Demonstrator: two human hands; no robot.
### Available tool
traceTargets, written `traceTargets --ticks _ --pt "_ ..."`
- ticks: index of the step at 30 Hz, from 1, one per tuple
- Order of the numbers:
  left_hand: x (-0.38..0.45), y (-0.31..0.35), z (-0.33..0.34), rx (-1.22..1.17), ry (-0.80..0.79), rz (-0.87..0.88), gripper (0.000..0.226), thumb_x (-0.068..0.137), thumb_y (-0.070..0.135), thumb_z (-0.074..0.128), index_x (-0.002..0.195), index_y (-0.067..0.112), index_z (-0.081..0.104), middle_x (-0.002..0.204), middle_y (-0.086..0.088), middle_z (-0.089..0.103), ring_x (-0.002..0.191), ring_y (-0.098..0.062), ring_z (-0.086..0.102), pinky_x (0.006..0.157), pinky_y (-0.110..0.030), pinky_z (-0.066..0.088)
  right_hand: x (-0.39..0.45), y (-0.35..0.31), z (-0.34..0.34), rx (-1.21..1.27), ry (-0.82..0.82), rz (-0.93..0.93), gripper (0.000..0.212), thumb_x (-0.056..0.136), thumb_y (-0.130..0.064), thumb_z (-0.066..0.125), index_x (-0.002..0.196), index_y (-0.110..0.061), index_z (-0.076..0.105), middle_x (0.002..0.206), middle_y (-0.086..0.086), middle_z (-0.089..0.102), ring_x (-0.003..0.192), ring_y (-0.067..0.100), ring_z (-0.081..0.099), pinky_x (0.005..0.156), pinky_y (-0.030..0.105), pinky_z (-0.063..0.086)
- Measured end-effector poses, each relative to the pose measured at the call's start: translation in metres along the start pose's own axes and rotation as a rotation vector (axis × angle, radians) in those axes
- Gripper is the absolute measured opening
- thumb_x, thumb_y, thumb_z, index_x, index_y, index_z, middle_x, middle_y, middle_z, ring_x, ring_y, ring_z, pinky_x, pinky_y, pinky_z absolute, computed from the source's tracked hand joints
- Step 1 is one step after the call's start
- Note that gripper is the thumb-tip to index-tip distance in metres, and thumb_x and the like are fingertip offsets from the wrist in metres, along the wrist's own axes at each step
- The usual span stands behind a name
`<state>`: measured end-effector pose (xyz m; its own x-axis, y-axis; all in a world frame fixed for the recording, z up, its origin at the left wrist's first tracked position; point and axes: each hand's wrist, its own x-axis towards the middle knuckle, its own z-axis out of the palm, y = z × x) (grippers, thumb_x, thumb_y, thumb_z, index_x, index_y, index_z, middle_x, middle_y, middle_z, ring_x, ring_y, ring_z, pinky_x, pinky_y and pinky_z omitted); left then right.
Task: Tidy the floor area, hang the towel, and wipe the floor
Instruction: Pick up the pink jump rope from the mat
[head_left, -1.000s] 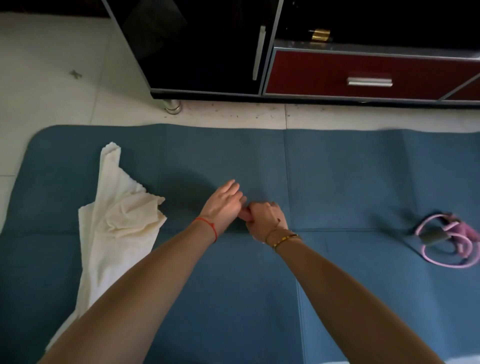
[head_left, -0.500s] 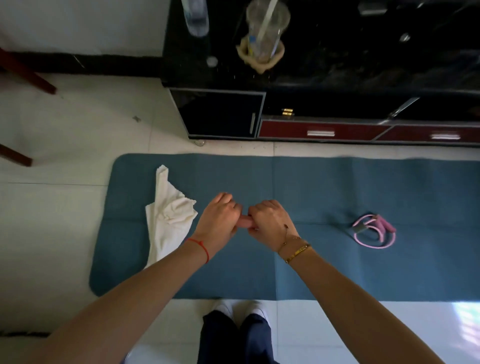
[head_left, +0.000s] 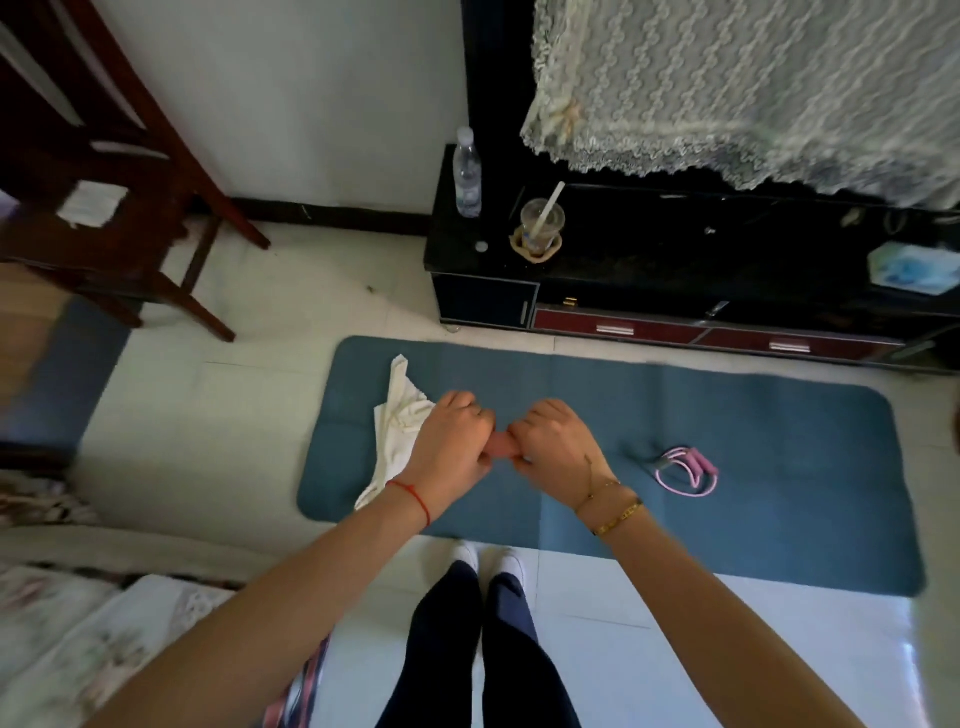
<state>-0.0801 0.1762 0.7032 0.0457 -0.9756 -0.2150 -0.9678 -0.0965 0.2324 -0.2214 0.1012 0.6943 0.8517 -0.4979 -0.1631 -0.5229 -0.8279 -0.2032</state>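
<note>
My left hand (head_left: 452, 447) and my right hand (head_left: 556, 447) meet in the air above a blue exercise mat (head_left: 727, 467). Both have curled fingers. Between them shows a short pinkish stub (head_left: 501, 448) that looks like my left thumb, with my right hand wrapped round it. A crumpled cream cloth (head_left: 400, 431) lies on the mat's left end, partly hidden behind my left hand. To the right on the mat lies a pink looped resistance band (head_left: 688, 470), untouched.
My legs and white shoes (head_left: 488, 558) stand on the pale tiles at the mat's near edge. A black cabinet (head_left: 675, 291) behind the mat carries a water bottle (head_left: 466, 174) and a cup (head_left: 540, 223). A dark wooden chair (head_left: 130, 208) stands far left.
The view has risen and pulled far back from the mat, now showing my legs. My hands stayed joined, and my left fingers curled in from nearly straight.
</note>
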Motion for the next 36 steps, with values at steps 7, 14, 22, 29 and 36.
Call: traceTargets --ticks 7,14,22,29,36 --pt "-0.065 0.027 -0.052 -0.059 0.069 -0.099 0.011 0.067 0.014 0.065 0.078 0.016 0.064 0.076 -0.001 0.061 0.089 -0.020 0.053 0.083 -0.028 0.042 -0.042 -0.039 -0.057 -0.022 0.066 -0.086 0.015 0.059 -0.015 0.069 0.053 -0.017 0.055 0.049 -0.002 0.051 0.055 0.019 0.049 0.068 0.027 0.043" --pt "-0.119 0.025 -0.077 -0.087 0.146 -0.222 0.017 0.073 0.017 0.067 0.090 0.017 0.069 0.086 -0.002 0.062 0.095 -0.019 0.052 0.093 -0.027 0.038 -0.048 -0.079 -0.080 -0.030 0.090 -0.191 0.019 0.066 -0.017 0.066 0.054 -0.017 0.052 0.049 -0.003 0.050 0.055 0.019 0.047 0.067 0.029 0.044" --pt "-0.169 -0.015 -0.097 -0.120 0.225 -0.407 0.016 0.078 0.020 0.062 0.089 0.011 0.068 0.085 -0.005 0.060 0.095 -0.020 0.051 0.087 -0.030 0.044 -0.011 -0.137 -0.092 -0.013 0.082 -0.359 0.017 0.066 -0.016 0.067 0.054 -0.018 0.055 0.047 -0.004 0.049 0.052 0.017 0.045 0.064 0.025 0.039" --pt "-0.193 -0.094 -0.114 -0.115 0.282 -0.516 0.010 0.065 0.016 0.063 0.063 0.015 0.052 0.061 0.000 0.052 0.071 -0.017 0.042 0.075 -0.032 0.042 0.067 -0.201 -0.096 -0.025 0.035 -0.494 0.014 0.068 -0.020 0.064 0.056 -0.016 0.059 0.050 -0.002 0.053 0.056 0.018 0.049 0.065 0.027 0.042" --pt "-0.203 -0.234 -0.135 -0.076 0.307 -0.569 0.016 0.078 0.027 0.060 0.081 0.014 0.068 0.073 -0.002 0.063 0.080 -0.018 0.051 0.079 -0.026 0.037 0.192 -0.288 -0.086 -0.039 0.025 -0.548 0.010 0.068 -0.020 0.062 0.060 -0.016 0.063 0.049 -0.001 0.053 0.053 0.017 0.046 0.063 0.029 0.041"
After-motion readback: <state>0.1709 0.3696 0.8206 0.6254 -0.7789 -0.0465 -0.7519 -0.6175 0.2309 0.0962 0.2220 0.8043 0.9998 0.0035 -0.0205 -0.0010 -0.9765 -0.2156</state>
